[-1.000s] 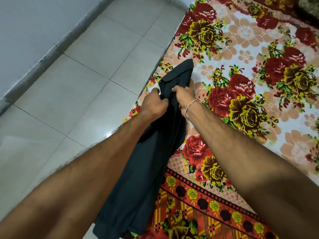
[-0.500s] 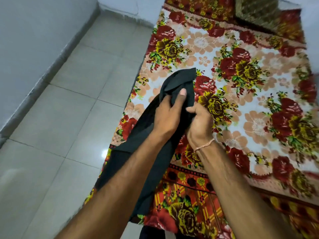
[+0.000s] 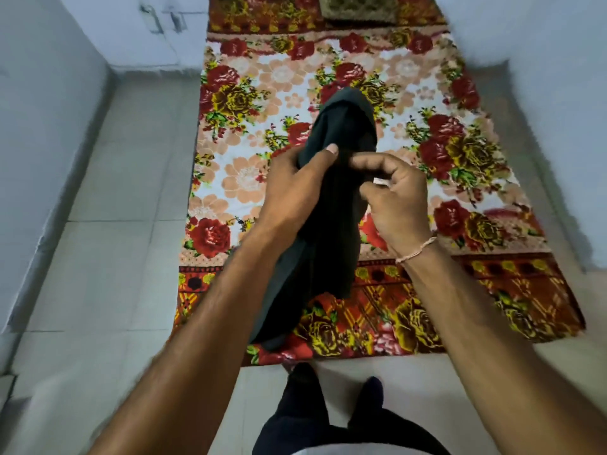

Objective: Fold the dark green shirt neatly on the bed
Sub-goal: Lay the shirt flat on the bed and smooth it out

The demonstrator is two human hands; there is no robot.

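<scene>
Shirt (image 3: 341, 133) bunched, floral bedspread (image 3: 249, 178), tiled floor (image 3: 118, 257)

Shirt (image 3: 331, 224) middle behind left hand (image 3: 292, 192) (fingertips hidden too)

1. Pale tiled floor (image 3: 108, 264) fills the left and bottom of the frame.
2. Plain whitish walls (image 3: 39, 93) rise at left, top and right.
3. A floral bedspread (image 3: 249, 178) runs up the centre.
4. A patterned pillow (image 3: 358, 8) lies at top centre.
</scene>
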